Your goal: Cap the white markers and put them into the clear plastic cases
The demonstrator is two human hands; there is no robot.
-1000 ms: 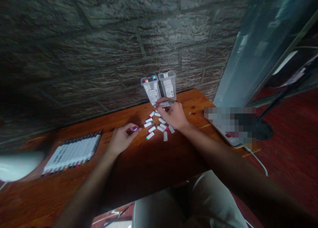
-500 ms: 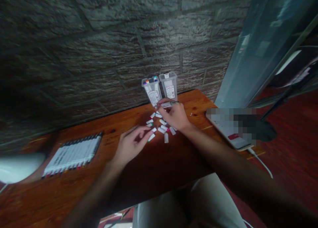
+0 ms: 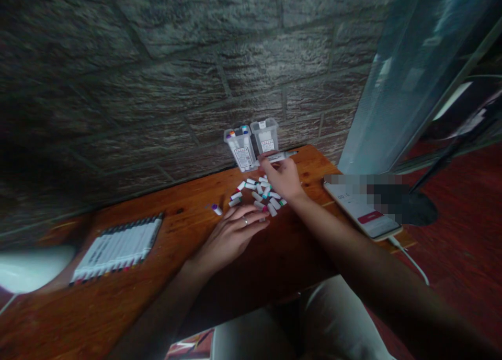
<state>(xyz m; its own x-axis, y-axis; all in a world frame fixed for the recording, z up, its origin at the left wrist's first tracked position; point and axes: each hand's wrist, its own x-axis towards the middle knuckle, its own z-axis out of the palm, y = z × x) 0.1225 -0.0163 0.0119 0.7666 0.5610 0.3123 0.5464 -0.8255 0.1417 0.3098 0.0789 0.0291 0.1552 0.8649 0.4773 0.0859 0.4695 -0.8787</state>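
Observation:
My right hand (image 3: 283,176) pinches a grey marker (image 3: 280,156) and holds it level in front of two clear plastic marker boxes (image 3: 253,142) by the wall. Several loose white caps (image 3: 261,192) with coloured ends lie scattered on the wooden table (image 3: 157,276) under that hand. My left hand (image 3: 234,233) lies flat with fingers stretched toward the near edge of the cap pile, holding nothing. A single purple-ended cap (image 3: 216,209) lies alone to the left of the pile.
A row of white markers (image 3: 117,243) lies side by side at the left of the table. A phone (image 3: 363,213) with a cable rests at the right edge. A stone wall stands behind, and a white object (image 3: 27,266) sits at far left.
My left hand let the purple-ended cap go onto the table, opened and slid right to the cap pile. My right hand with the marker rose slightly toward the boxes.

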